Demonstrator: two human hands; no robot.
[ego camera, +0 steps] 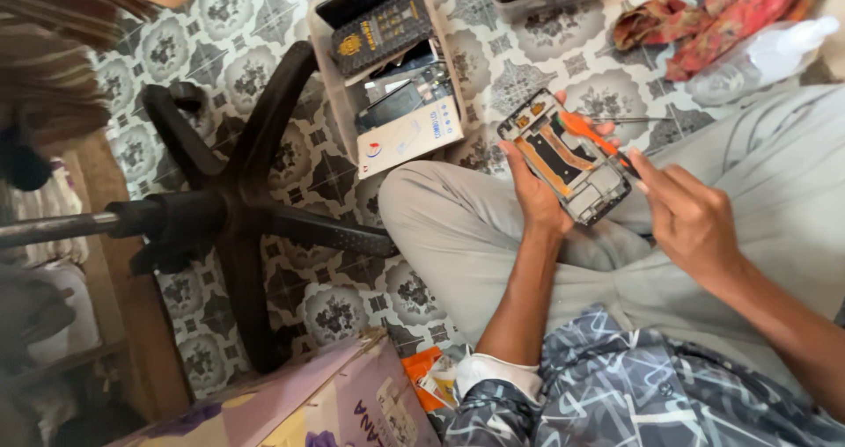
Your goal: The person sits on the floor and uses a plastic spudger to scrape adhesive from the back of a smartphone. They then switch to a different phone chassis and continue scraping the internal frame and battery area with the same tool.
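Holding an opened phone frame [568, 155], back cover off and inner parts exposed, the left hand [539, 196] grips it from beneath, thumb curled up along its near long edge and fingers wrapped around the far side; frame tilted, raised above the lap. Right hand [691, 221]: fingers pinched closed on an orange-handled screwdriver [588, 132], which lies across the upper part of the frame; whether its tip touches a part cannot be told. Person seated cross-legged in grey trousers [458, 227] on a patterned tile floor [519, 82]. Nearby: an open tray of phone parts and boxes [387, 69] just beyond the knee; black swivel-chair base [238, 192] to the left; red cloth [713, 11] and clear plastic bottle [766, 55] at upper right; cardboard box [334, 407] in the foreground.
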